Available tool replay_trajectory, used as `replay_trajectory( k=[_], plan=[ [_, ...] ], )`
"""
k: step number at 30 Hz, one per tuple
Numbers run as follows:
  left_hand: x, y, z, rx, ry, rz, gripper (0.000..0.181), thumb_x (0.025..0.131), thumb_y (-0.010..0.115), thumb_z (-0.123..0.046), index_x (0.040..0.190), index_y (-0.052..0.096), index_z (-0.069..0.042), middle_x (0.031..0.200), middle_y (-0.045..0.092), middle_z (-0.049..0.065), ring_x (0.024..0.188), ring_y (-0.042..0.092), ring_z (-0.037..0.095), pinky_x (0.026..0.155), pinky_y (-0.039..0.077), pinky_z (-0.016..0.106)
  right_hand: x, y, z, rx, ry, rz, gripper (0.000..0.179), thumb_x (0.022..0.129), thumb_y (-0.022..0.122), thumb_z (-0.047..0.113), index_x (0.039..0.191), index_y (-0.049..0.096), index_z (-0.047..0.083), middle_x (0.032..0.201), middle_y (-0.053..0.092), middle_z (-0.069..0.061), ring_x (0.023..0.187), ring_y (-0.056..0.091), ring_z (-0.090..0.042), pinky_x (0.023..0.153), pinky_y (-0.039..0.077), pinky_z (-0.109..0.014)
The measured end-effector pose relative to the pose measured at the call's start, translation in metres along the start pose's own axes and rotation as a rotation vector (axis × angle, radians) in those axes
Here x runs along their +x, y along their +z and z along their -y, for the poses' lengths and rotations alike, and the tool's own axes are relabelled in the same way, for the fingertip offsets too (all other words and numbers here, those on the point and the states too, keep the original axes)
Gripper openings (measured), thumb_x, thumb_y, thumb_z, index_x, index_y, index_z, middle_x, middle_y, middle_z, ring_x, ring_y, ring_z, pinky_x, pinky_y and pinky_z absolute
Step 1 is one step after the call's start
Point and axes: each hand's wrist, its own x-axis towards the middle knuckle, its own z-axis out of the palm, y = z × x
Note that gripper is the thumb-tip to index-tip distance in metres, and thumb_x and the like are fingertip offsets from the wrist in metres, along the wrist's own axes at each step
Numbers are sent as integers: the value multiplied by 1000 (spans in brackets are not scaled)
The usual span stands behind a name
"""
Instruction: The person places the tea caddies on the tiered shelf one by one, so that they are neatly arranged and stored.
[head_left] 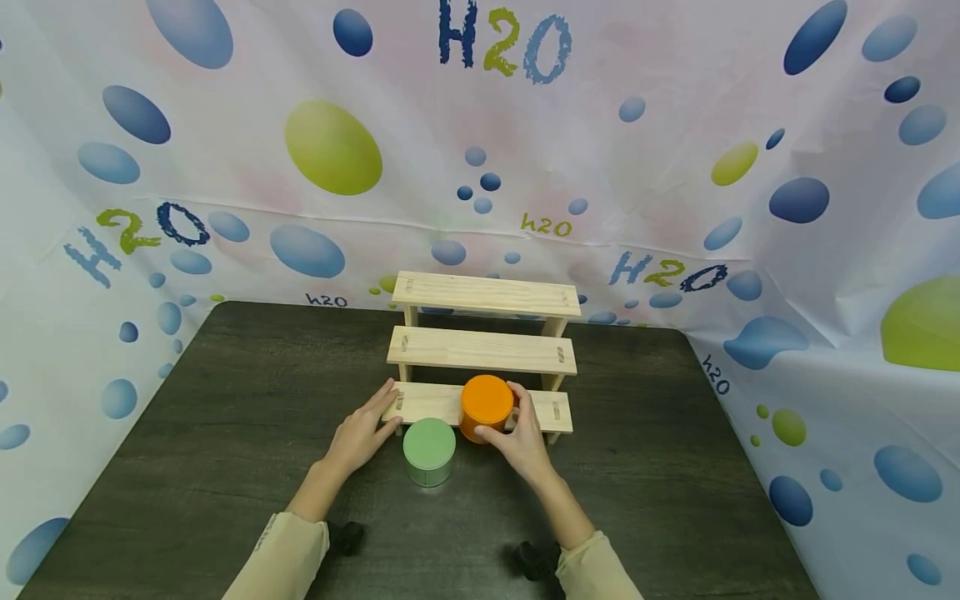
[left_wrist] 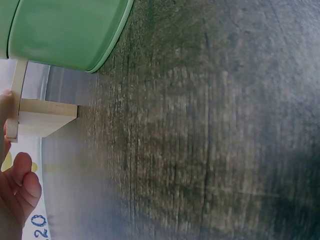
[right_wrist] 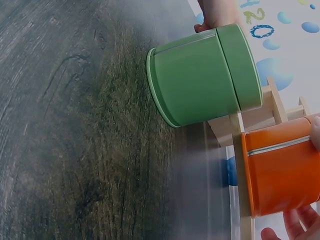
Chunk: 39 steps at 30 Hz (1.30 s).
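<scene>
A lidded orange tin (head_left: 487, 404) sits on the lowest step of a pale wooden three-step stand (head_left: 480, 349). My right hand (head_left: 521, 437) grips this tin from the right, thumb at the front and fingers around the far side. In the right wrist view the orange tin (right_wrist: 282, 167) has its base against the step board (right_wrist: 244, 185). My left hand (head_left: 360, 429) holds the left end of the same step, its thumb by the front corner. Between the hands, a lidded green tin (head_left: 429, 452) stands upright on the table, in front of the stand.
The dark wood-grain table (head_left: 225, 433) extends to both sides of the stand. Behind it hangs a white sheet (head_left: 420, 125) printed with blue and green bubbles. Dark straps or devices (head_left: 534, 560) sit at the wrists near the bottom of the head view.
</scene>
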Motion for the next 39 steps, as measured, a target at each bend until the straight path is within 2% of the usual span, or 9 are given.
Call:
replay_trajectory(
  k=[2,10,18,24,39],
  plan=[
    [0,0,0,4,0,-4,53,88,61,-25,135,45,-4,144,34,14,100,59,35,57,48,38,0,0,1,8,2,-3,77,75,75,8,135,27,-1,131,37,-20,109,43,-34,95,35,-54],
    [0,0,-1,5,-9,14,54,89,59,-27,136,43,-5,145,33,12,100,59,34,58,48,39,-4,-4,33,31,-9,-1,71,76,71,-1,131,27,-10,125,37,-26,108,42,-39,95,33,-57],
    [0,0,0,0,1,8,54,90,59,-26,136,43,-4,145,33,13,105,57,35,64,50,43,-2,-5,31,41,-23,-18,71,76,71,-2,131,27,-9,125,38,-26,110,41,-40,96,29,-59],
    [0,0,1,3,12,1,54,89,60,-25,135,44,-3,144,34,15,102,59,35,59,49,40,-1,-6,30,40,-21,-36,71,75,71,-2,131,27,-9,124,38,-27,112,39,-40,95,29,-60],
    [1,0,1,9,-10,26,54,90,59,-26,137,43,-5,145,32,12,104,58,34,61,49,41,3,-8,30,63,14,-43,71,76,70,-2,132,28,-8,126,38,-26,113,39,-40,94,27,-60]
  ],
)
